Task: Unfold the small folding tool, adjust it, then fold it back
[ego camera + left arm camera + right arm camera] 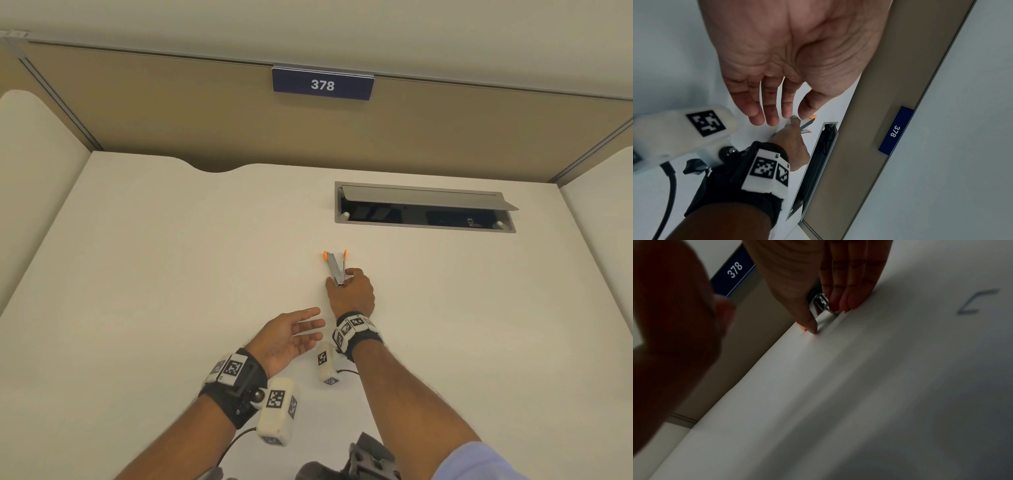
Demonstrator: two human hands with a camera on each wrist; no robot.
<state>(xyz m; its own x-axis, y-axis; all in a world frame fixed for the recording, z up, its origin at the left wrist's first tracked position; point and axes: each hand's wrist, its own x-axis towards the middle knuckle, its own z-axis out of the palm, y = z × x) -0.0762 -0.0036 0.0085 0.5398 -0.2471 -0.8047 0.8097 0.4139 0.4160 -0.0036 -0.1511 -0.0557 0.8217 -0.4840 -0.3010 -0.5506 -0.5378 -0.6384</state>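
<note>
The small folding tool [335,267] is silver with orange tips. It lies spread in a V on the white desk [171,274], both arms pointing away from me. My right hand [339,278] pinches its hinge end between thumb and fingers and holds it against the desktop. In the right wrist view the metal hinge [819,303] shows between the thumb and the fingers [846,303]. My left hand [313,323] hovers open just behind the right wrist, palm turned right, holding nothing. From the left wrist view the tool [807,123] peeks out past the open left fingers [766,113].
A grey cable hatch [424,209] with its lid raised is set into the desk at the back right. Beige partition panels enclose the desk, with a blue sign "378" [322,84] on the rear one. A dark object [370,459] sits at the near edge.
</note>
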